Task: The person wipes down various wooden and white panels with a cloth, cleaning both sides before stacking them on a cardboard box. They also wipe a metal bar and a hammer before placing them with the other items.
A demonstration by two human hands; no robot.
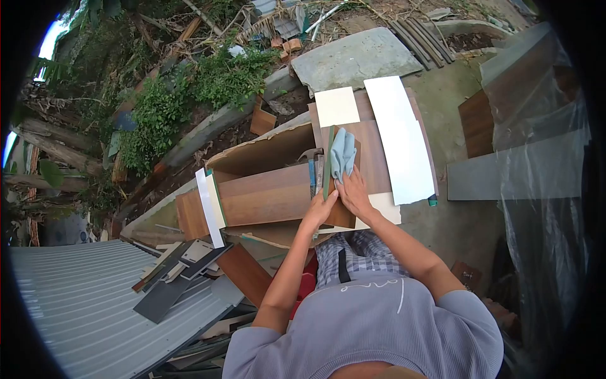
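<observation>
In front of me a brown wood-grain board [341, 216] with a green edge stands tilted over the stacked panels. My left hand [320, 211] grips its near left edge, the fingers partly hidden. A light blue cloth [343, 151] lies bunched on the board's face. My right hand [355, 197] presses on the cloth's lower end, its fingertips partly covered by the fabric. Just left of the board lies a hammer [312, 170] with a blue handle, and beside it a narrow metal tool whose kind I cannot make out.
An open cardboard box [265, 151] holds a long wood-grain panel [268, 196]. White panels [401, 139] lie to the right. Offcuts [180, 271] rest on a corrugated metal sheet [76, 303] at lower left. A stone slab [356, 60] lies beyond; plastic-covered boards [524, 170] stand right.
</observation>
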